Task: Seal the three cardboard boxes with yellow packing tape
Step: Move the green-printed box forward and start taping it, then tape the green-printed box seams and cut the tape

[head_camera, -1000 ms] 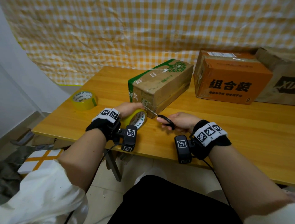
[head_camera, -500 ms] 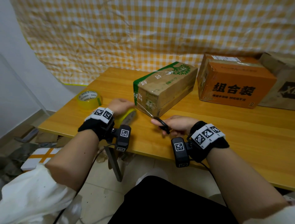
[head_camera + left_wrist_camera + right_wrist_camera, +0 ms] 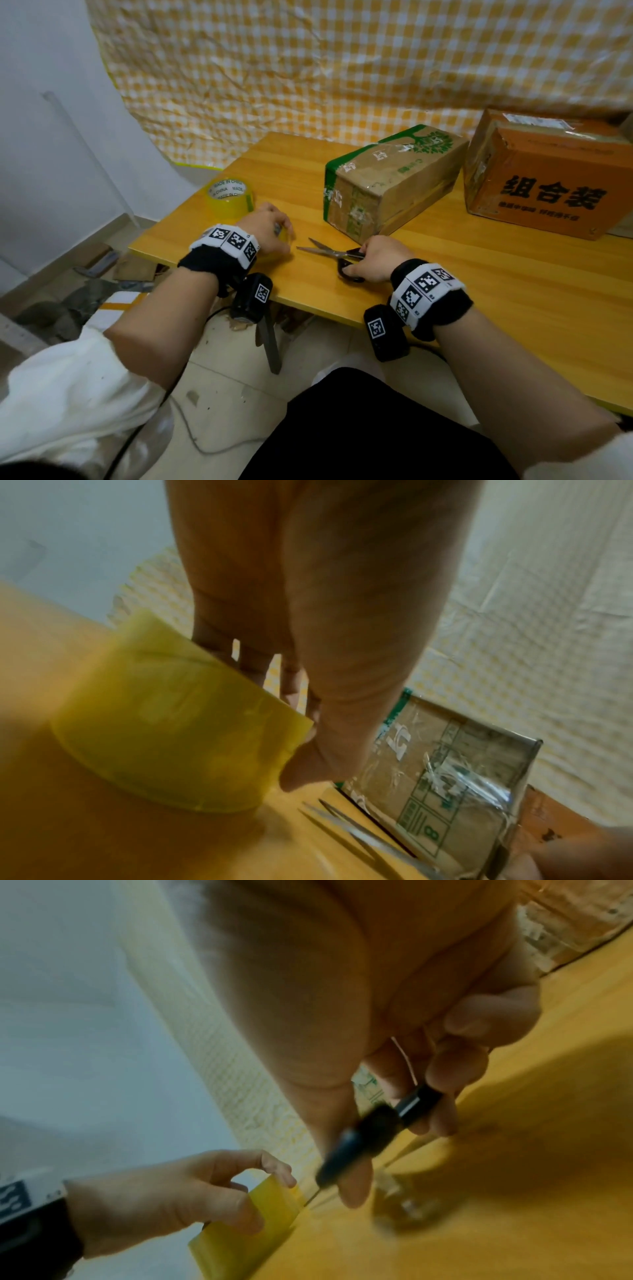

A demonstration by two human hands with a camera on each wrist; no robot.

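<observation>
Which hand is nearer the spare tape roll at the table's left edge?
Left. The left hand sits just beside the spare roll; the right hand, holding scissors, is farther off, near the green-striped box.

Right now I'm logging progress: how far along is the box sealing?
Looks done: glossy tape runs over the green-printed box. In hand: the left hand holds a yellow tape roll on the table; the right hand grips open scissors. Left: the orange box shows no yellow tape; the third box is barely in view.
</observation>
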